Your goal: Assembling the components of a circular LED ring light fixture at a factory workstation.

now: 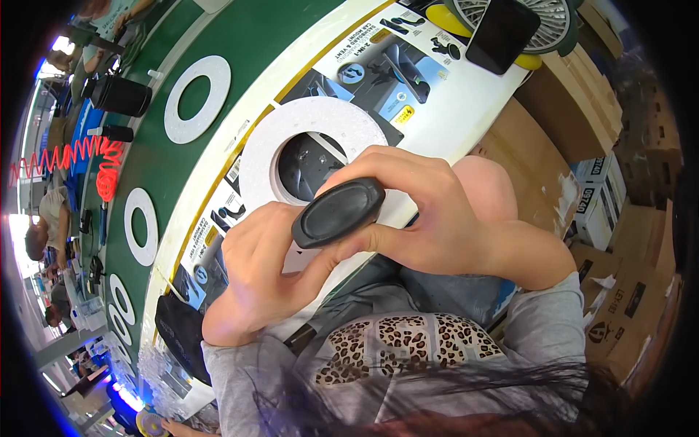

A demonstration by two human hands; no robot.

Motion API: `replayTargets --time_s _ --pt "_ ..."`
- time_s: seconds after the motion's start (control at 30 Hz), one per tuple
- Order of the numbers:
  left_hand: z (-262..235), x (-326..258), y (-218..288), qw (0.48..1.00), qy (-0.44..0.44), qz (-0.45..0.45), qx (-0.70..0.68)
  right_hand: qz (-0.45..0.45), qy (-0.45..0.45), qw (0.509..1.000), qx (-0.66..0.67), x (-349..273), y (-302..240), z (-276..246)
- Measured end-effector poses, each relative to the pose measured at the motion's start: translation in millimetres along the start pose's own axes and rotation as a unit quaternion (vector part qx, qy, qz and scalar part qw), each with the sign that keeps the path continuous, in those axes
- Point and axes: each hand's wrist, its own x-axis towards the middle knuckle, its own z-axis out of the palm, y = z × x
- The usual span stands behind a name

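**Loose hair nearest the lens; black oval piece in a two-handed grip**

Hair strands (502, 375) cross the lower edge of the head view, over a grey shirt (273, 386) with leopard-print patches. Black oval piece (338, 213) sits mid-frame, held up above the near edge of the white surface (473, 109). Left hand (255, 251): grip closed, thumb and fingers on the piece's left end. Right hand (429, 211): grip closed likewise on its right end.

Just beyond, a thick white ring (262, 167) lies on printed packaging (375, 69); dark print and a pale strip show through its hole. Packaging looks flat; can't tell if anything is inside.

Containers at right: brown carton (626, 313), lower down, and white carton (601, 197) above it; contents of both hidden. Black pouch (178, 328) by the left forearm, contents not visible. Clear plastic bags (160, 364) bunched near it, contents too blurred to tell.

Green belt (164, 167) past the surface carries more white rings (175, 116). Far right: black phone-like slab (502, 33) in front of a fan (550, 25).
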Motion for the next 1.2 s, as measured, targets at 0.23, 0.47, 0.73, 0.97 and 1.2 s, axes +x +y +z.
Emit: replayTargets --time_s 0.23,0.47,0.73,0.97,1.2 --pt "11 26 -1 0.999 -0.006 0.023 -0.049 0.015 0.028 0.999 -0.026 0 -12 -22" --pt "26 33 -12 0.996 0.013 0.047 -0.076 0.043 0.083 0.996 0.013 -1 -5 -24" --pt "31 36 -13 0.994 0.035 0.057 -0.091 0.032 0.086 0.996 -0.023 0 -2 -26" --pt "29 36 -14 0.995 0.024 0.049 -0.080 0.034 0.083 0.995 -0.043 2 -4 -26" --pt "21 48 -12 0.996 -0.009 0.011 -0.092 0.042 0.085 0.995 0.020 5 0 -34"
